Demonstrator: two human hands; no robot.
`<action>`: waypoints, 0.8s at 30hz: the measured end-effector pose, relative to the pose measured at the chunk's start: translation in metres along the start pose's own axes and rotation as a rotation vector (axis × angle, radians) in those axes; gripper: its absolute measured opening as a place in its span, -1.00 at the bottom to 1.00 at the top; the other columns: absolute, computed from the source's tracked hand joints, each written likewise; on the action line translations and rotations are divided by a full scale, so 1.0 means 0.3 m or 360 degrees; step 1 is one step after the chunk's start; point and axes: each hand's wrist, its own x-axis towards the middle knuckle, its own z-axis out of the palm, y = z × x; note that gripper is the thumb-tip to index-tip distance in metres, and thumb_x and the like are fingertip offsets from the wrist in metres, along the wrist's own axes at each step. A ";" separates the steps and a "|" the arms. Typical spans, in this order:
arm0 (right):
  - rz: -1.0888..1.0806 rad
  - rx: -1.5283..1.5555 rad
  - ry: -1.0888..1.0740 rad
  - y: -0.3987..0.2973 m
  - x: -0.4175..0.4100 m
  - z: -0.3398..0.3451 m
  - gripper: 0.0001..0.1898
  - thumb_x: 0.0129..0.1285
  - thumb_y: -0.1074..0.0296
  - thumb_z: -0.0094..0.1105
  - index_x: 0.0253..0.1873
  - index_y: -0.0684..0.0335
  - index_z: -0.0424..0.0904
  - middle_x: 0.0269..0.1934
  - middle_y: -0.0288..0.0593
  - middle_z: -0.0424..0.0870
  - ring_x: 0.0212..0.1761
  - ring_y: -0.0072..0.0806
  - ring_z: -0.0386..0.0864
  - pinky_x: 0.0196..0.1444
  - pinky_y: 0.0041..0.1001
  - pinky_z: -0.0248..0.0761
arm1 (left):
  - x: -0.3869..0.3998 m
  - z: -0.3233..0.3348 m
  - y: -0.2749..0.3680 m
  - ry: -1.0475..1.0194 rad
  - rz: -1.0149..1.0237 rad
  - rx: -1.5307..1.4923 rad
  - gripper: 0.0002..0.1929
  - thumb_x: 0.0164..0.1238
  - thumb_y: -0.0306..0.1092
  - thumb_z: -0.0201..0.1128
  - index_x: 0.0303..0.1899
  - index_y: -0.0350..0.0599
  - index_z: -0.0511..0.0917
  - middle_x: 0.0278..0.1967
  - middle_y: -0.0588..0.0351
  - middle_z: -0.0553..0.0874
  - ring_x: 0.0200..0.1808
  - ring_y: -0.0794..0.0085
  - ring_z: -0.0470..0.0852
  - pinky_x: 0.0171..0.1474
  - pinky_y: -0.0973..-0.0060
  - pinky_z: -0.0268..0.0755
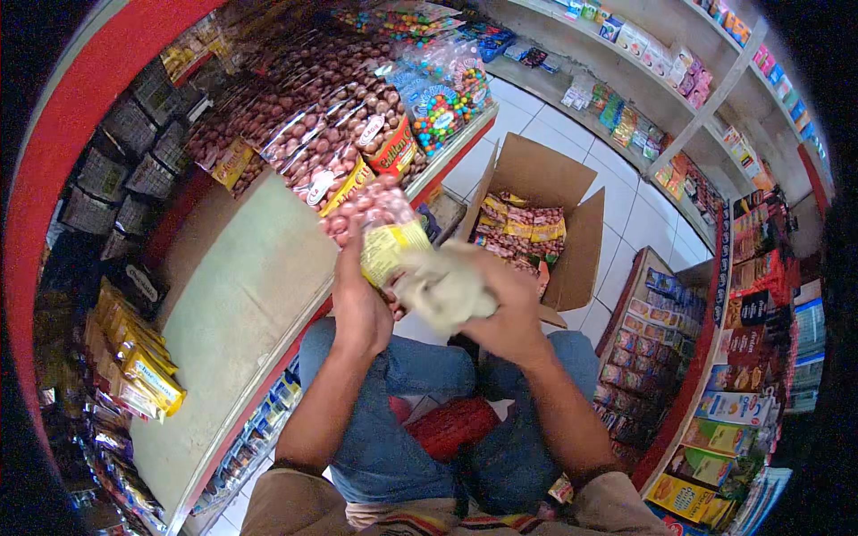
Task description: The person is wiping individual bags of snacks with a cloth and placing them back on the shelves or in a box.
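In my left hand (pixel 358 301) I hold a clear bag of round brown candies (pixel 385 251) with a pale yellow printed panel facing up. My right hand (pixel 513 311) grips a crumpled off-white cloth (pixel 442 291), blurred by motion, which overlaps the lower end of the bag. Both hands are above my lap, at the edge of the shelf. Just beyond the bag, rows of similar candy bags (pixel 308 144) lean together on the shelf. Whether the cloth touches the bag is hard to tell from the blur.
An open cardboard box (pixel 576 248) with several candy bags (pixel 519 228) inside stands on the tiled floor. The pale shelf (pixel 248 268) extends at my left, with yellow packets (pixel 151 378) at its far side. Stocked shelves (pixel 730 388) line my right. Bags of multicoloured candies (pixel 442 110) stand at the shelf's end.
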 end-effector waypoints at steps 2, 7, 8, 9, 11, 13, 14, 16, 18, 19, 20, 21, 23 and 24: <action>0.0337 -0.0012 0.0465 0.015 -0.001 -0.009 -0.35 0.08 0.42 0.48 0.32 0.32 0.49 0.06 0.06 0.73 0.14 -0.07 0.70 0.22 -0.24 0.53 | -0.022 0.001 0.045 -0.0151 -0.0356 0.0456 -0.36 0.66 0.20 -0.13 0.34 -0.24 0.39 0.06 -0.07 0.71 0.06 0.21 0.73 0.16 0.27 0.58; -0.0223 -0.0306 0.0541 0.003 0.073 -0.011 -0.21 0.12 0.35 0.43 0.47 0.34 0.33 0.44 0.19 0.42 0.50 0.01 0.39 0.50 -0.14 0.23 | -0.069 0.029 -0.016 -0.0404 -0.0185 0.0611 -0.44 0.71 0.06 -0.13 0.43 -0.17 0.33 0.24 -0.04 0.62 0.26 0.26 0.63 0.33 0.23 0.48; -0.0218 -0.0376 0.0128 0.002 0.066 -0.009 -0.13 0.07 0.33 0.44 0.52 0.28 0.29 0.56 0.09 0.26 0.62 0.01 0.17 0.60 -0.11 0.03 | -0.061 -0.029 -0.069 -0.0464 -0.0026 0.0622 -0.44 0.71 0.08 -0.13 0.43 -0.14 0.33 0.27 -0.01 0.59 0.28 0.27 0.61 0.39 0.25 0.43; -0.0217 -0.0502 -0.0196 -0.017 0.083 -0.023 -0.15 0.06 0.33 0.43 0.52 0.22 0.32 0.54 -0.01 0.32 0.59 -0.03 0.23 0.55 -0.14 0.18 | -0.059 -0.015 -0.060 -0.0468 -0.0032 0.0624 -0.44 0.71 0.08 -0.13 0.43 -0.14 0.33 0.27 -0.01 0.59 0.28 0.27 0.61 0.39 0.25 0.43; -0.0165 -0.0378 -0.0183 0.013 0.079 -0.028 -0.21 0.05 0.35 0.40 0.47 0.18 0.41 0.47 -0.04 0.44 0.53 -0.12 0.36 0.44 -0.20 0.36 | -0.052 0.027 -0.024 -0.0372 -0.0118 0.0390 -0.37 0.69 0.17 -0.19 0.44 -0.16 0.33 0.28 -0.04 0.60 0.19 0.26 0.69 0.25 0.25 0.58; -0.0171 -0.0370 -0.0151 0.045 0.073 -0.051 -0.27 0.05 0.35 0.39 0.41 0.18 0.48 0.40 -0.03 0.52 0.46 -0.13 0.45 0.37 -0.22 0.42 | -0.040 0.035 -0.009 -0.0268 -0.0156 0.0351 -0.31 0.66 0.27 -0.23 0.42 -0.14 0.35 0.23 -0.08 0.64 0.01 0.25 0.79 -0.04 0.29 0.75; -0.0172 -0.0365 -0.0123 0.060 0.068 -0.064 -0.33 0.05 0.35 0.39 0.35 0.19 0.54 0.34 -0.01 0.59 0.39 -0.14 0.53 0.30 -0.23 0.48 | -0.035 0.041 -0.004 -0.0241 -0.0203 0.0289 -0.30 0.63 0.30 -0.21 0.41 -0.13 0.36 0.17 -0.09 0.67 -0.11 0.25 0.81 -0.23 0.32 0.76; -0.0078 -0.0358 -0.0087 0.085 0.042 -0.091 -0.37 0.04 0.35 0.39 0.31 0.20 0.57 0.29 -0.01 0.62 0.33 -0.10 0.58 0.29 -0.22 0.48 | -0.040 0.052 0.013 -0.0194 -0.0321 0.0231 -0.29 0.59 0.35 -0.18 0.36 -0.10 0.41 0.01 -0.07 0.74 -0.26 0.22 0.84 -0.38 0.34 0.79; 0.0165 -0.0383 0.0071 0.070 0.027 -0.103 -0.41 0.04 0.32 0.41 0.25 0.23 0.58 0.25 0.04 0.64 0.25 -0.01 0.61 0.33 -0.18 0.44 | -0.031 0.046 0.024 -0.0246 -0.0395 0.0222 -0.30 0.60 0.34 -0.18 0.34 -0.09 0.42 -0.01 -0.06 0.75 -0.27 0.22 0.84 -0.38 0.35 0.79; 0.0164 -0.0381 0.0064 0.064 0.035 -0.100 -0.41 0.04 0.32 0.41 0.25 0.23 0.58 0.25 0.04 0.64 0.25 -0.01 0.61 0.33 -0.18 0.44 | -0.030 0.040 0.030 -0.0299 -0.0466 0.0216 -0.31 0.60 0.34 -0.18 0.33 -0.08 0.43 -0.03 -0.05 0.76 -0.27 0.23 0.84 -0.39 0.36 0.79; 0.0029 -0.0370 0.0244 0.060 0.052 -0.089 -0.36 0.03 0.33 0.40 0.29 0.22 0.55 0.31 0.05 0.59 0.31 0.01 0.57 0.37 -0.17 0.40 | -0.033 0.030 0.036 -0.0381 -0.0476 0.0234 -0.39 0.64 0.26 -0.16 0.32 -0.04 0.44 0.07 -0.01 0.73 -0.03 0.26 0.80 -0.06 0.30 0.77; -0.0110 -0.0366 0.0426 0.043 0.066 -0.082 -0.32 0.02 0.34 0.40 0.34 0.22 0.52 0.37 0.07 0.53 0.36 0.03 0.52 0.40 -0.15 0.37 | -0.039 0.035 0.021 -0.0385 -0.0475 0.0226 -0.39 0.64 0.26 -0.16 0.32 -0.04 0.44 0.07 -0.01 0.73 -0.03 0.26 0.80 -0.06 0.30 0.77; -0.0114 -0.0421 0.0340 -0.013 0.076 -0.029 -0.21 -0.01 0.36 0.43 0.43 0.13 0.45 0.48 0.10 0.38 0.51 0.04 0.35 0.49 -0.13 0.28 | -0.047 0.037 -0.023 -0.0367 -0.0153 0.0294 -0.37 0.65 0.23 -0.13 0.42 -0.06 0.36 0.26 -0.01 0.61 0.25 0.28 0.66 0.29 0.22 0.55; -0.0087 -0.0442 0.0128 -0.018 0.070 0.010 -0.19 -0.01 0.39 0.44 0.45 0.07 0.43 0.52 0.06 0.32 0.57 0.00 0.25 0.53 -0.13 0.23 | -0.070 0.056 -0.008 -0.0376 -0.0288 0.0316 -0.37 0.67 0.21 -0.17 0.46 -0.07 0.33 0.33 0.02 0.57 0.36 0.31 0.56 0.43 0.28 0.38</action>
